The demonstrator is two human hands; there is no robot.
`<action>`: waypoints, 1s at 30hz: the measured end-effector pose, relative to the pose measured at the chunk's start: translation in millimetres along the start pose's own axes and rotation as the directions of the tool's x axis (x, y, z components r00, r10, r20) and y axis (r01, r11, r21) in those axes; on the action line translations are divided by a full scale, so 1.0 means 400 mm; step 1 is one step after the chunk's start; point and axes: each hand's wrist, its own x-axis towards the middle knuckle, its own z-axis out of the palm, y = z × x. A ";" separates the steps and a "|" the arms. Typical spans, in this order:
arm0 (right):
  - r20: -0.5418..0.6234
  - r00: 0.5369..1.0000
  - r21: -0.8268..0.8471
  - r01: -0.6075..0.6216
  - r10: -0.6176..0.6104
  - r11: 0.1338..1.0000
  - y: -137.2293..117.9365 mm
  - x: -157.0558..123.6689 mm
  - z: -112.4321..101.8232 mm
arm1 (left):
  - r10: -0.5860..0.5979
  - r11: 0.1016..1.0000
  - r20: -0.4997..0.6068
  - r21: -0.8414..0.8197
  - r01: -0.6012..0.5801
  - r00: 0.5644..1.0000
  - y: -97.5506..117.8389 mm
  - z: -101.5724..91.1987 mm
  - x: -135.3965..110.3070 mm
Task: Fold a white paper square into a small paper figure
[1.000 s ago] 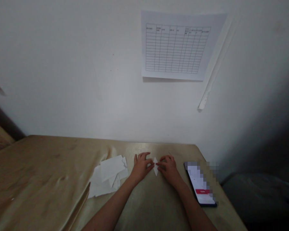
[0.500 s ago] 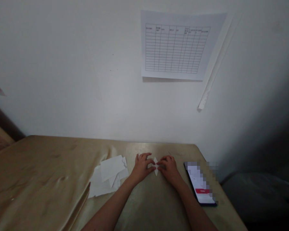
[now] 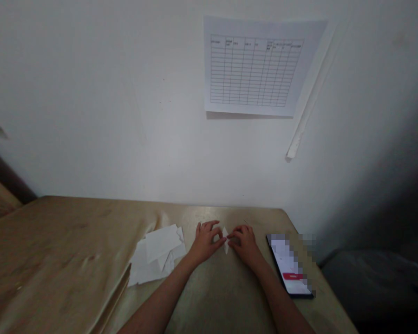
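On table (image 3: pixel 55 241), scrap sheets (image 3: pixel 158 255) lie flat. Left hand (image 3: pixel 205 242), fingers curled, pinches paper diamond (image 3: pixel 225 239) between both hands. Right hand (image 3: pixel 244 243) pinches its other edge. Phone (image 3: pixel 290 269) lies beside. Diamond looks narrower than a second ago, with the left fingertips further over it.

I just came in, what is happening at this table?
A person works at a tan table with both bare hands. The left hand and the right hand pinch a small folded paper, one from each side. A loose pile of paper lies left of the left hand, and a phone with a lit screen lies right of the right hand. A grid sheet hangs on the wall above.
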 end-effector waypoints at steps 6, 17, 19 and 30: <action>0.005 1.000 0.001 -0.012 0.012 1.000 0.000 -0.004 -0.001 | 0.004 1.000 0.011 0.023 -0.004 1.000 -0.008 0.004 -0.001; 0.045 0.999 -0.025 0.018 -0.017 1.000 -0.013 -0.003 -0.017 | -0.029 0.995 0.082 0.095 0.021 0.996 -0.025 -0.017 -0.006; 0.046 0.998 -0.027 0.031 -0.030 0.999 -0.014 -0.004 -0.017 | -0.034 0.995 0.082 0.097 0.026 0.996 -0.026 -0.017 -0.005; 0.053 0.998 -0.032 0.039 -0.038 0.999 -0.009 -0.006 -0.007 | -0.039 0.993 0.072 0.118 0.031 0.997 -0.020 -0.028 -0.004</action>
